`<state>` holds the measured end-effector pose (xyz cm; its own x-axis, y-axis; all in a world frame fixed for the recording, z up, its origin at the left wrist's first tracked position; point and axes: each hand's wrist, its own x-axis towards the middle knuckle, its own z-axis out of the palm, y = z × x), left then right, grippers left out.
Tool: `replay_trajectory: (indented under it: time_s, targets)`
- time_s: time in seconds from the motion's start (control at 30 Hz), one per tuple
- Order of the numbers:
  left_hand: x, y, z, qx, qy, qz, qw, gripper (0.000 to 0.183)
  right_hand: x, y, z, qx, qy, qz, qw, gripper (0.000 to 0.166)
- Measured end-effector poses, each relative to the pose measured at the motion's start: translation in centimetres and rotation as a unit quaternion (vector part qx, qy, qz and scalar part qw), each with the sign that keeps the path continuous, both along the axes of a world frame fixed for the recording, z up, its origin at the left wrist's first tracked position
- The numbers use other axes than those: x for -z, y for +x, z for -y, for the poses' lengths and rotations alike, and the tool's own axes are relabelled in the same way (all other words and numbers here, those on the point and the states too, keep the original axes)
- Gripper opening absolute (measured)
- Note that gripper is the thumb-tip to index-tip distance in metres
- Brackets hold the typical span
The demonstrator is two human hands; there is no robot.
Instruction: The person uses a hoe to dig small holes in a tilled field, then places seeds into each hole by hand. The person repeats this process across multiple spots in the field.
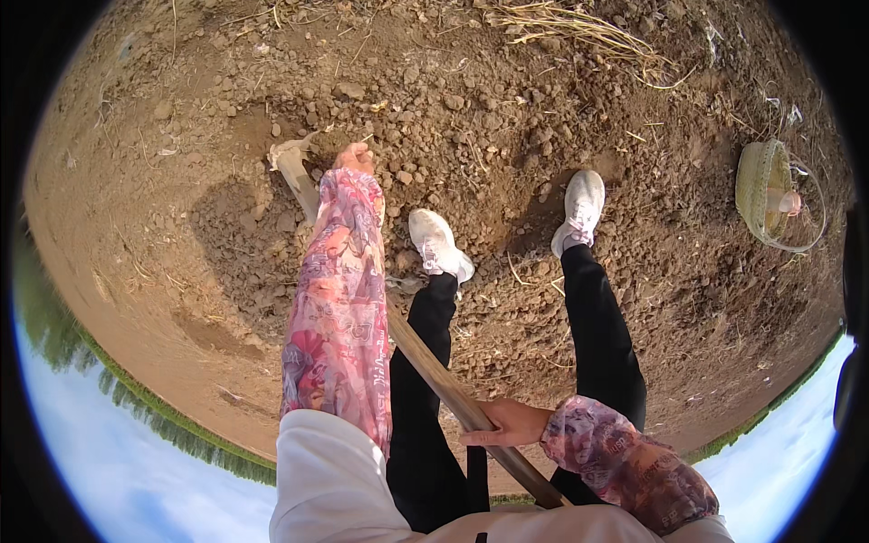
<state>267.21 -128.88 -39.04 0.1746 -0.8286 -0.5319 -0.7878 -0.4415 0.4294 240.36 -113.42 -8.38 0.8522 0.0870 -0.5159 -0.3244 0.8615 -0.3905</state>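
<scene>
A hoe lies slantwise across my front, its long wooden handle running from near my waist down to the left. My right hand is wrapped around the upper part of this handle. The soil-caked hoe head rests on the loose ground at the far end. My left arm, in a pink patterned sleeve, stretches down over the handle. At its end my left hand is low at the crumbly soil, just right of the hoe head. Its fingers are curled; whether they hold anything is hidden.
My two white shoes stand apart on broken clods. A woven basket with a hoop handle and a pinkish-capped bottle sits at the right. Dry stalks lie at the top. Trees line the far left edge.
</scene>
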Motion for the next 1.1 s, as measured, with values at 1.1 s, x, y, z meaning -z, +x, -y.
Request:
replay_trajectory:
  time_s: [1.1]
  targets:
    - [-21.8,-46.0,-1.0,-0.084,0.359,-0.298,0.880,0.015,-10.1,-8.7,-8.2,0.164,-0.142,-0.208,0.954,0.060]
